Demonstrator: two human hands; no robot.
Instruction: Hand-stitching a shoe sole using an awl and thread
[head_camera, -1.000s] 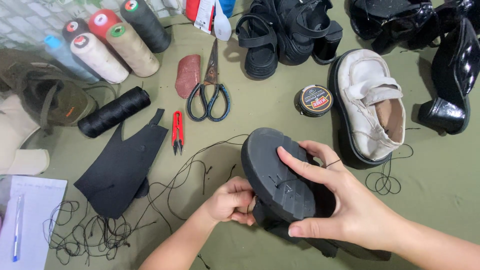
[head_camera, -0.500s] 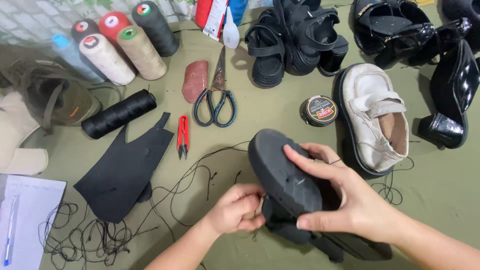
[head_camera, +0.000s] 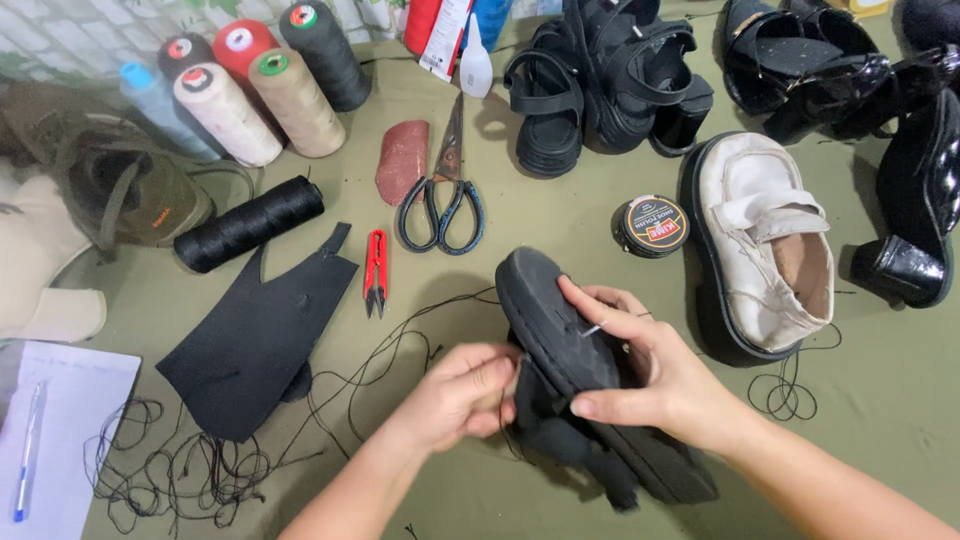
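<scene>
A black sandal (head_camera: 560, 330) lies sole-up, tilted, in front of me. My right hand (head_camera: 660, 375) grips its sole from the right, thumb under, fingers across the tread, with a needle tip showing near the index finger. My left hand (head_camera: 465, 395) is closed against the sandal's left side at the straps, fingers pinched; whether it holds thread I cannot tell. Black thread (head_camera: 400, 345) trails left from the sandal across the green cloth.
A black leather piece (head_camera: 255, 335), red thread snips (head_camera: 376, 270), scissors (head_camera: 443, 205), a black thread spool (head_camera: 250, 223), several thread cones (head_camera: 255, 90), a polish tin (head_camera: 652, 225), a white shoe (head_camera: 765, 245), black sandals (head_camera: 600, 85), black heels (head_camera: 900, 150), paper with pen (head_camera: 50, 440).
The view has shifted so the things sit lower in frame. My left hand has closed in against the sandal's side. My right hand keeps its grip on the sole.
</scene>
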